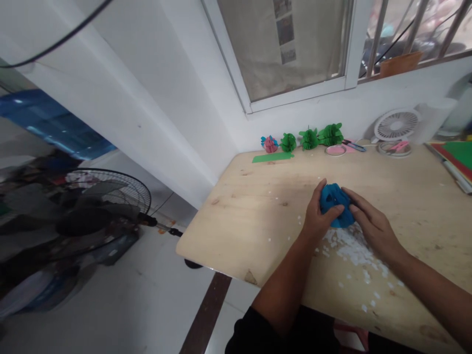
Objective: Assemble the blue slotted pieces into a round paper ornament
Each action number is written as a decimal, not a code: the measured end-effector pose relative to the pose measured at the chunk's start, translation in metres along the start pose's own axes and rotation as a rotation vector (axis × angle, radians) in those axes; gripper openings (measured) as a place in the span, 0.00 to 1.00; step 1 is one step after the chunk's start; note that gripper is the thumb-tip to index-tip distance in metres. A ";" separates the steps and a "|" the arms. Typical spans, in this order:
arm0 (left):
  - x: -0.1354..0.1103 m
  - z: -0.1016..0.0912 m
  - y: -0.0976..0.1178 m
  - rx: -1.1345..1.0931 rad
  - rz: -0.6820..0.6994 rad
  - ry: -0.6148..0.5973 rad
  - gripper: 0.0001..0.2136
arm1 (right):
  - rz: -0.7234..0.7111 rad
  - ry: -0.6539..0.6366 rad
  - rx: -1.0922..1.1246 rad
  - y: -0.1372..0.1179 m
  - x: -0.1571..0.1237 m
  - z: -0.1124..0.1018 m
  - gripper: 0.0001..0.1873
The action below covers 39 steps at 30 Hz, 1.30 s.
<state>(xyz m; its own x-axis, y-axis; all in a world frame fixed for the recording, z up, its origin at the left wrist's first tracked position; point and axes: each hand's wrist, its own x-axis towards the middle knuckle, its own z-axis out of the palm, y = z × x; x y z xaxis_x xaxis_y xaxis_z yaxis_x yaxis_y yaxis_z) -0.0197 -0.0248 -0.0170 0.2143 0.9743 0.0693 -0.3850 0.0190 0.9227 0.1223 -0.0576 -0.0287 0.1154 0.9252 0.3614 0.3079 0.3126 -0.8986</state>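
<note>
A blue folded-paper ball (pixel 336 199) with pleated layers is held between my two hands, just above the wooden table (pixel 228 211). My left hand (pixel 320 212) grips its left side, thumb across the front and fingers behind. On the opposite side, my right hand (pixel 370 221) is closed around the edge, thumb near the front. Small white paper scraps (pixel 356 248) lie scattered beneath and in front of the ball. The parts of the fingers behind the paper are hidden.
Along the wall stand a pink paper ball (pixel 270 144) and several green ones (pixel 309 138), with a green strip (pixel 272 157) in front. Scissors (pixel 354 145), a small white fan (pixel 396 125) and coloured sheets (pixel 457 157) lie farther right. A black floor fan (pixel 110 196) stands left.
</note>
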 end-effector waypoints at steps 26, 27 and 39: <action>-0.004 -0.001 0.004 0.197 0.168 -0.111 0.35 | 0.020 0.082 0.047 0.001 0.000 0.000 0.22; -0.005 -0.001 0.004 0.217 0.181 -0.102 0.36 | 0.018 0.088 0.048 0.001 0.000 0.000 0.23; -0.012 0.007 0.006 0.313 0.339 -0.115 0.39 | -0.021 0.171 -0.008 0.002 0.001 0.002 0.23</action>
<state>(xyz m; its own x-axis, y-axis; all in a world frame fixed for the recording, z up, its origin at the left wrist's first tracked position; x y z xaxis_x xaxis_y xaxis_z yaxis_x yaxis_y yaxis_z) -0.0181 -0.0378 -0.0094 0.2279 0.8824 0.4116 -0.1654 -0.3815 0.9094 0.1217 -0.0554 -0.0308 0.2681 0.8682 0.4176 0.3190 0.3290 -0.8888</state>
